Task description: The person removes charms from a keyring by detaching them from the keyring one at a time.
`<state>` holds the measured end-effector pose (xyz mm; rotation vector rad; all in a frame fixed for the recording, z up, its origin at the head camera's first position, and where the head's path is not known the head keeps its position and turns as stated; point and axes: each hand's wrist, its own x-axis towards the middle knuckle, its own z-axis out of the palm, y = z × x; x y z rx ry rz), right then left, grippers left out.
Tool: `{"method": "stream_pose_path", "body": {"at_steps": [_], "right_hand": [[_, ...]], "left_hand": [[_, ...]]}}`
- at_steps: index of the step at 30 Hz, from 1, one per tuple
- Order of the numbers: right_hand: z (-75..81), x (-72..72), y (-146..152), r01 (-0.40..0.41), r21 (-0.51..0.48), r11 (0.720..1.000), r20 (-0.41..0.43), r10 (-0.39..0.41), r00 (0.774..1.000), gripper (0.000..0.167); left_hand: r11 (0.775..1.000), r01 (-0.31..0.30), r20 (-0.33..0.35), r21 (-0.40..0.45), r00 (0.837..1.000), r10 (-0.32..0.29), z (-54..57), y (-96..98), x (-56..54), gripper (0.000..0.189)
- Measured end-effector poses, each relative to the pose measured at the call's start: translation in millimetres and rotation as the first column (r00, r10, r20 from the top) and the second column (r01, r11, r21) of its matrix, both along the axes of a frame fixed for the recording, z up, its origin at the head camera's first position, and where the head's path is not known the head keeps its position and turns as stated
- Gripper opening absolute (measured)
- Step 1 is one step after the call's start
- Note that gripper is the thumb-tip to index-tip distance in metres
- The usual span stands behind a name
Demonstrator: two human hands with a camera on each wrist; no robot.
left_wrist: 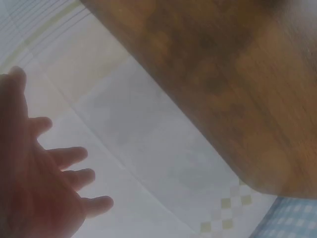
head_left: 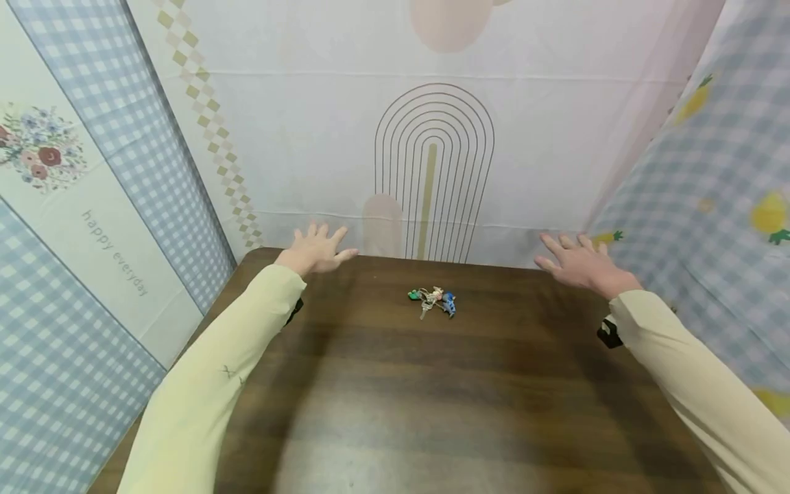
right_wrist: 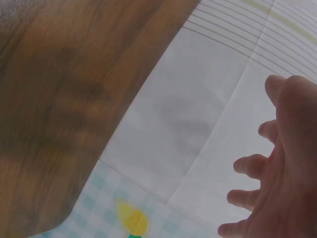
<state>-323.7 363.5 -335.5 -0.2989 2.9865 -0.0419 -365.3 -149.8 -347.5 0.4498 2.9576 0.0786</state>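
A small bunch of keys [head_left: 427, 302] with green, pale and blue charms lies near the far edge of the brown wooden table [head_left: 395, 363]. To its left, my left hand [head_left: 317, 250] is held over the table's far left part, fingers spread and holding nothing. My right hand [head_left: 577, 264] is raised on the far right, its fingers also spread and nothing in them. Both hands are well apart from the keys. In the left wrist view the left hand [left_wrist: 42, 173] shows its separated fingers; the right wrist view shows the right hand [right_wrist: 282, 163] likewise. Neither wrist view shows the keys.
Behind the table hangs a white patterned cloth [head_left: 308, 137] with an arch of lines. Blue checked cloth [head_left: 166, 171] stands along the left, and another checked cloth with pineapples [head_left: 710, 192] drapes on the right, close to my right arm.
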Motion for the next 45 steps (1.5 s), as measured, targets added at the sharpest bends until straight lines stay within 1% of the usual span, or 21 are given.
{"method": "stream_pose_path", "body": {"at_steps": [4, 10, 14, 18, 21, 24, 30, 35, 40, 43, 45], "right_hand": [[2.5, 0.0, -6.4, -0.015, -0.003, 1.000, -0.016, 0.015, 1.000, 0.077], [2.6, -3.3, -17.9, -0.034, -0.001, 0.999, -0.036, 0.034, 0.999, 0.074], [-2.2, -2.6, -24.6, -0.037, 0.004, 0.999, -0.036, 0.037, 0.999, 0.072], [-6.8, 1.1, -33.2, -0.035, 0.015, 0.999, -0.024, 0.035, 0.999, 0.070], [-10.1, 1.9, -40.6, -0.037, 0.028, 0.999, -0.020, 0.038, 0.999, 0.069], [-14.1, 0.7, -50.3, -0.051, 0.016, 0.999, -0.022, 0.051, 0.998, 0.069], [-19.2, -3.5, -68.4, -0.065, -0.047, 0.997, -0.051, 0.063, 0.997, 0.070], [-27.1, 2.4, -85.4, -0.059, -0.093, 0.994, -0.059, 0.054, 0.997, 0.065], [-36.5, 8.3, -106.6, -0.072, -0.116, 0.991, -0.097, 0.061, 0.993, 0.058], [-43.0, 12.7, -118.0, -0.095, -0.117, 0.989, -0.121, 0.081, 0.989, 0.054], [-47.5, 15.9, -124.6, -0.115, -0.124, 0.986, -0.130, 0.099, 0.987, 0.052]], "left_hand": [[1.000, 0.005, 0.000, 0.014, 1.000, -0.005, -1.5, 5.0, 0.4, 0.075], [1.000, 0.007, 0.002, 0.021, 1.000, -0.007, -0.3, 10.5, 1.9, 0.075], [1.000, 0.021, 0.002, 0.016, 1.000, -0.021, -8.4, 17.6, 4.1, 0.076], [0.999, 0.035, -0.001, 0.016, 0.999, -0.035, -16.2, 26.3, 7.1, 0.074], [0.998, 0.054, 0.006, 0.028, 0.999, -0.054, -18.2, 35.0, 8.2, 0.073], [0.997, 0.073, 0.011, 0.040, 0.997, -0.073, -21.0, 43.7, 9.1, 0.073], [0.994, 0.094, -0.009, 0.054, 0.996, -0.094, -24.8, 55.5, 10.6, 0.073], [0.984, 0.153, -0.015, 0.089, 0.988, -0.152, -34.1, 59.5, 12.1, 0.070], [0.970, 0.216, -0.064, 0.111, 0.976, -0.210, -42.7, 66.8, 13.4, 0.063], [0.960, 0.262, -0.060, 0.099, 0.965, -0.257, -49.6, 74.0, 16.6, 0.059], [0.953, 0.283, -0.049, 0.109, 0.959, -0.279, -55.3, 78.4, 19.6, 0.057]]}}
